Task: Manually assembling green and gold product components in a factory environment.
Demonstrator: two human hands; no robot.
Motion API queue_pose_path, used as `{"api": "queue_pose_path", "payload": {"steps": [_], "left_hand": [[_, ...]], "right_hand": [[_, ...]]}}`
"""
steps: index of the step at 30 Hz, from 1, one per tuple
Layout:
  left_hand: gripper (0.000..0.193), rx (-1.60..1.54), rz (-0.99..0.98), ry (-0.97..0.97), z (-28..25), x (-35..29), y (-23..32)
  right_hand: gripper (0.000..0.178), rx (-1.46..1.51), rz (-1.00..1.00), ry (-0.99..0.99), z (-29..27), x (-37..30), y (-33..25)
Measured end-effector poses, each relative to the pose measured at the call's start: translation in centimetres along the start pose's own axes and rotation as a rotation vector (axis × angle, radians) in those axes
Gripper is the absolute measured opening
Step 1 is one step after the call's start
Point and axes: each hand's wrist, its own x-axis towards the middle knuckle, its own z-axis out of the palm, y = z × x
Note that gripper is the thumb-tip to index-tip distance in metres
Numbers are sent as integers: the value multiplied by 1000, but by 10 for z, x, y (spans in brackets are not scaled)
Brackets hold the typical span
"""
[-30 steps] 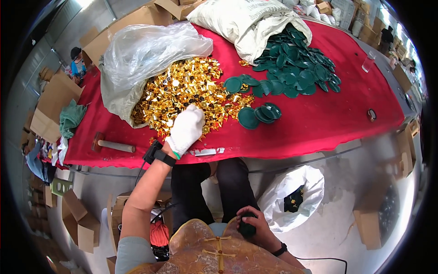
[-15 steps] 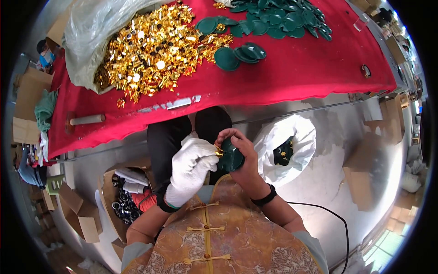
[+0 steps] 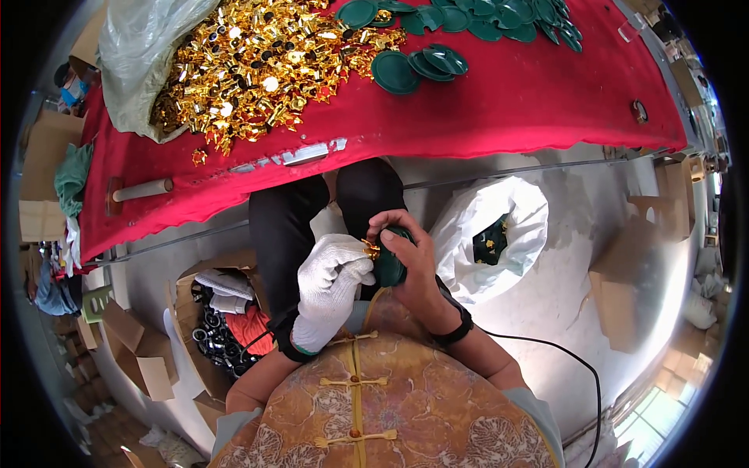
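Note:
My right hand (image 3: 413, 261), bare, is wrapped round a dark green round plastic piece (image 3: 390, 265) above my lap. My left hand (image 3: 334, 277), in a white knit glove, pinches a small shiny gold piece (image 3: 370, 249) against the left edge of the green one. The fingers partly cover where the two pieces meet. Ahead on the red-covered table lies a heap of small gold pieces (image 3: 250, 70), spilling from a clear plastic bag (image 3: 140, 62). Several loose green discs (image 3: 395, 72) rest to the right of the heap, with a larger pile of green discs (image 3: 484, 19) farther back.
A white sack (image 3: 519, 257) on the floor at my right holds green and gold pieces. Left of my legs stands a cardboard box (image 3: 187, 312) with black rings and cloths. A black cable (image 3: 562, 351) crosses the floor at right. A rod (image 3: 144, 189) lies on the table's near left.
The green piece has turned in my right hand and now shows more edge-on. Both hands stay together, with the gold piece still against it. The whole view has shifted slightly.

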Motion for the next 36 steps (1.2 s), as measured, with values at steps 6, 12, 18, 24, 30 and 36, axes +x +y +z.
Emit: {"api": "queue_pose_path", "payload": {"steps": [6,12,18,24,30,36], "left_hand": [[10,33,-5,-19,-2,1,-6],[8,-172,-101,25,1,-1,-16],[15,-300,-325,56,2,-3,-20],[17,-403,-335,111,5,-4,-27],[18,-453,-399,145,5,-5,-27],[9,-289,-309,101,5,-4,-24]], "right_hand": [[25,-64,-24,14,-2,4,6],[24,-22,44,51,-7,7,8],[22,-39,37,85,-9,10,13],[22,-230,-52,97,-6,11,14],[22,-373,-158,100,-6,12,17],[23,-395,-148,107,-6,12,17]]}}
